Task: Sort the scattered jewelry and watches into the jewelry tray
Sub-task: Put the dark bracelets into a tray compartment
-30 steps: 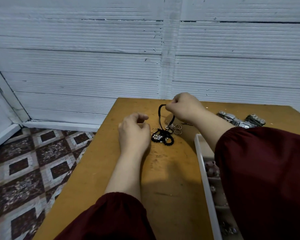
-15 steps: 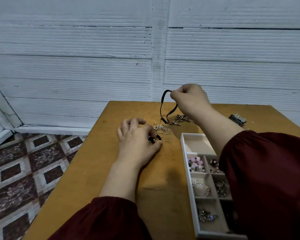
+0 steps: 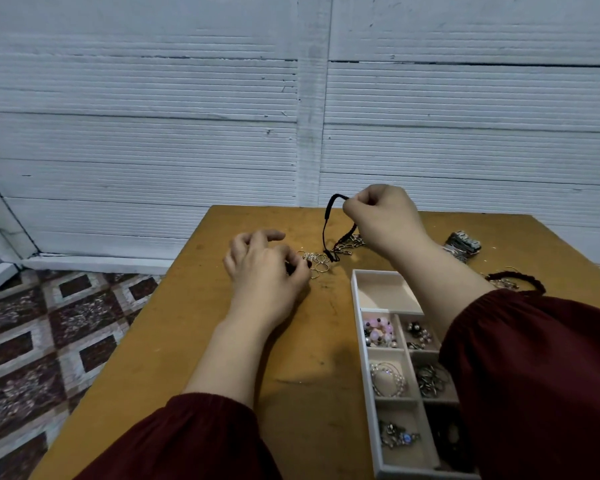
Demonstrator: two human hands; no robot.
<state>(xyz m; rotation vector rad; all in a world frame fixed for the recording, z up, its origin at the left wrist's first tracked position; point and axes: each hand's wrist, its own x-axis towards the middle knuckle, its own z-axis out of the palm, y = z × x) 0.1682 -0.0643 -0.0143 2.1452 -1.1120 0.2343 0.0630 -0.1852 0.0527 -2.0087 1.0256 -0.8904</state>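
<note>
**Wood table (image 3: 194, 341), white slat wall: cord held up**

Head view. Tray (image 3: 355, 306) sits on the table's right side, partly under the R forearm. Its compartments hold pink beads (image 3: 378, 330), studs (image 3: 418, 332), a bangle (image 3: 388, 379), rings (image 3: 430, 379) and a charm (image 3: 395, 436). R hand (image 3: 381, 216) pinches the cord (image 3: 326, 220) at its top w/ curled fingers. The cord hangs looped, long axis near upright, low end touching the table beside loose rings (image 3: 317, 263). L hand (image 3: 264, 268), fingers curled, pinches a dark piece (image 3: 288, 268). Watches (image 3: 463, 244) lie far right.

Right hand (image 3: 383, 220) pinches black cord (image 3: 326, 223); left hand (image 3: 264, 268) seemingly holds beads (image 3: 288, 267).
</note>
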